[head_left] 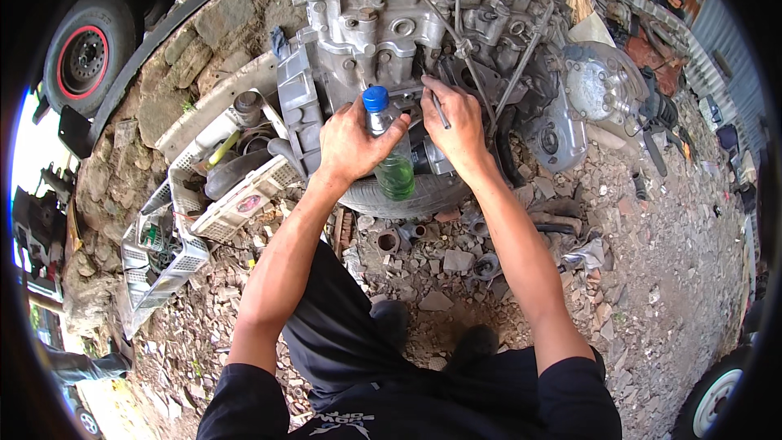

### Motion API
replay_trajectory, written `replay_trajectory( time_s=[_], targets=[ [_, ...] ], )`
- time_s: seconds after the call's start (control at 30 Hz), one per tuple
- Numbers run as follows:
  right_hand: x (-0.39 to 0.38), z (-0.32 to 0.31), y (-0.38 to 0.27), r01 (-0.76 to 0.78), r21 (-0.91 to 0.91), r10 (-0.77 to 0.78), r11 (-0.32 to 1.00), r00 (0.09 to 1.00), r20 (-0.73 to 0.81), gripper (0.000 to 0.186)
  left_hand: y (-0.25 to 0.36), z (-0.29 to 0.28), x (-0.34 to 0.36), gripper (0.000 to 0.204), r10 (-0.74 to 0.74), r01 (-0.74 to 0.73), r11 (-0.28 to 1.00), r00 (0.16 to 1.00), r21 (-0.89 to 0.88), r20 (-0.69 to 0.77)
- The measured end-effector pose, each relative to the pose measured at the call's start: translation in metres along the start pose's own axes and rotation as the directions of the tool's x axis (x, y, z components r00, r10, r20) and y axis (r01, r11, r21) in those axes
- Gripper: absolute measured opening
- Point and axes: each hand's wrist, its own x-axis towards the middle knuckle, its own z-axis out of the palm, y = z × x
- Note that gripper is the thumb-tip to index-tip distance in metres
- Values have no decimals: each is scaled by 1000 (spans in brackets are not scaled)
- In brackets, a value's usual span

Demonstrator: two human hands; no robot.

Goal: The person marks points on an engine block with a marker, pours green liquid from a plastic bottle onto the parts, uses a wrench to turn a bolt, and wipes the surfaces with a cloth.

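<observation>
Upper left of frame: vehicle wheel (84,61) with red-edged rim. Below it, left of centre: white plastic crate (244,200) with loose parts, near the engine.

Centre: left hand (352,143) wrapped around the upper part of a clear bottle (397,167), thumb on its right side. Blue cap (375,99) on; green liquid in the lower part. Bottle just in front of the engine (391,24), over the tire (415,200) at the engine's lower edge; cannot tell whether its base rests on anything.

Right of centre: right hand (456,126) pinching a thin rod (441,111), fingertips close against the engine face. Tip contact hidden.

Farther right: grey metal cover (603,90), then rubble ground (660,277).

Judgement: step in hand looks like close rod work on the engine face, bottle held ready alongside. Next move calls for a firm pinch on the rod and a clear view of its tip; any use of the liquid would first need the cap off and the bottle steady.
</observation>
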Motion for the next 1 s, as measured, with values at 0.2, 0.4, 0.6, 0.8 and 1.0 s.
replay_trajectory(
  time_s=[0.2,0.4,0.6,0.8,1.0],
  targets=[
    [9,-5,1,61,-6,-61,998,998,-8,28,5,-4,0,58,4,-4,1000,1000,7,-15],
    [5,2,8,64,-63,-64,996,998,9,28,6,-8,-2,60,-4,4,1000,1000,15,-8],
    [9,-2,9,119,-45,-118,992,993,12,27,8,-13,-1,61,-9,9,1000,1000,-27,-11],
    [9,-2,5,38,-20,-37,999,998,59,26,9,-16,-1,57,-74,76,997,996,-30,56],
    [11,-3,6,63,39,-63,997,998,17,25,-1,-12,1,58,-107,110,981,994,-160,27]
  ],
)
